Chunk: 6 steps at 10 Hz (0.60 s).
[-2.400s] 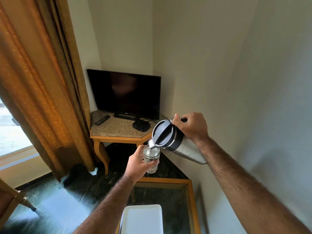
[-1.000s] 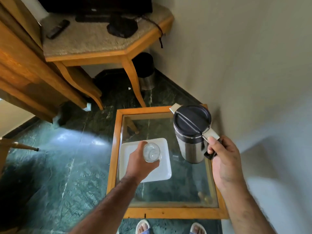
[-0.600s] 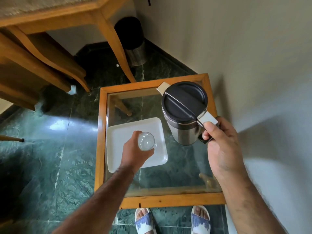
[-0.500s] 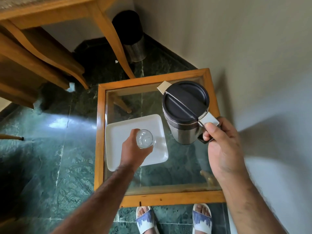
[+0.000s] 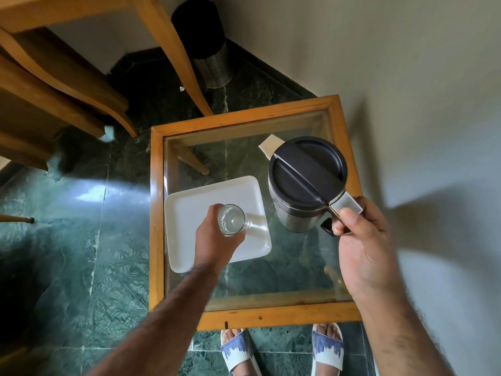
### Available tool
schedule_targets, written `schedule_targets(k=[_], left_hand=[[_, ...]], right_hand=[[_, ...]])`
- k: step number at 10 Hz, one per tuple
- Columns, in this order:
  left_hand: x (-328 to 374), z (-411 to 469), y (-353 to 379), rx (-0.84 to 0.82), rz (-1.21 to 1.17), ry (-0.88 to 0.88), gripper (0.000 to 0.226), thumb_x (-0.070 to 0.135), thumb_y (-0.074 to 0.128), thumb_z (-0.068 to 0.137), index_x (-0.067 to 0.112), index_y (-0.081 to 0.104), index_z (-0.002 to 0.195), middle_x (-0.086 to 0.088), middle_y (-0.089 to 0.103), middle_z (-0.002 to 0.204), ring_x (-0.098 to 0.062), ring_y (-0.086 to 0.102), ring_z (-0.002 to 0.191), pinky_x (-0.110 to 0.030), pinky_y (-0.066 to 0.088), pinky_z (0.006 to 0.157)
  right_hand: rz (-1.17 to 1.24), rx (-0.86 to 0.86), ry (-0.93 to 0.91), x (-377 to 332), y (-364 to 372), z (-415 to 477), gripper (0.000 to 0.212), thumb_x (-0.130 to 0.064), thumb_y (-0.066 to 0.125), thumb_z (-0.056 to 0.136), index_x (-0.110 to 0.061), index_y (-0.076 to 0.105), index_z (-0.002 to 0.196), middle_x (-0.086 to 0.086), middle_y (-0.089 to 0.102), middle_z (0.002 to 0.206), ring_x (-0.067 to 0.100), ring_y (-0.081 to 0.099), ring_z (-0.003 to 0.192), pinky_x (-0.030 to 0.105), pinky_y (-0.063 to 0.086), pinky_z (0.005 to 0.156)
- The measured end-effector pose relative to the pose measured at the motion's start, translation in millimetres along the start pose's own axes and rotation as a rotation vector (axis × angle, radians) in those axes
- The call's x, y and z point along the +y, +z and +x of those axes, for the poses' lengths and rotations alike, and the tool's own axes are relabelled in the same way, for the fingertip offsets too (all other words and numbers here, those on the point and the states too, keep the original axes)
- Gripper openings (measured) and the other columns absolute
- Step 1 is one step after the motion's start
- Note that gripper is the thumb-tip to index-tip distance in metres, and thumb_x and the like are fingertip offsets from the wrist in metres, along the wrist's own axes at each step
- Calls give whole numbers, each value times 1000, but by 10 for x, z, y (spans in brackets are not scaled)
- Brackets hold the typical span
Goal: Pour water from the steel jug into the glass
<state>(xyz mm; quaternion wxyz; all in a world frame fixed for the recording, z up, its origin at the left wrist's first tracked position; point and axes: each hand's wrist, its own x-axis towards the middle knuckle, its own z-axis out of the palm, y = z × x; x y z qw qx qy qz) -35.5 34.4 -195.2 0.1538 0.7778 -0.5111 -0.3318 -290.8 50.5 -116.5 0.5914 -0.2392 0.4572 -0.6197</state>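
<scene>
I look straight down at a small glass-topped table. My left hand (image 5: 215,244) is wrapped around a clear glass (image 5: 231,220), holding it upright over a white square tray (image 5: 189,213). Whether the glass touches the tray I cannot tell. My right hand (image 5: 360,240) grips the handle of the steel jug (image 5: 303,185), which is upright with its black lid facing me and its spout pointing to the far left. The jug hangs to the right of the tray, above the glass top.
The table has an orange wooden frame (image 5: 271,317) and stands against a pale wall (image 5: 406,77) on the right. A perforated metal bin (image 5: 208,58) and a wooden table leg (image 5: 176,55) stand beyond it. My sandalled feet (image 5: 238,351) are on the green marble floor.
The jug went from tilted over the glass to upright. Both hands came down over the low table, the glass now over the tray. My view swung from the room down to the table.
</scene>
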Motion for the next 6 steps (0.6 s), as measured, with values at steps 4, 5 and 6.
schedule_targets(k=[4,5,6], left_hand=[[60,-54,-125,-125,67,17,104,40,94,68,20,36,152,-6,54,149,-27,53,130,-40,48,108],[164,-207,-281,-98,93,69,113,64,80,75,18,22,161,-3,33,165,-23,33,149,-44,31,121],[337,-373,-471,-15,143,162,109,79,57,82,17,19,163,-4,24,169,-22,23,154,-47,26,124]], right_hand=[[-188,-108,33,13,-106,-131,19,-36,70,86,-20,68,94,15,48,90,19,45,76,42,35,77],[-281,-6,17,-100,-83,-200,54,-61,73,86,-10,62,100,17,54,96,28,50,89,50,37,84],[-416,188,-129,-385,-29,-230,63,-80,56,89,-20,60,107,12,59,104,29,57,99,47,45,90]])
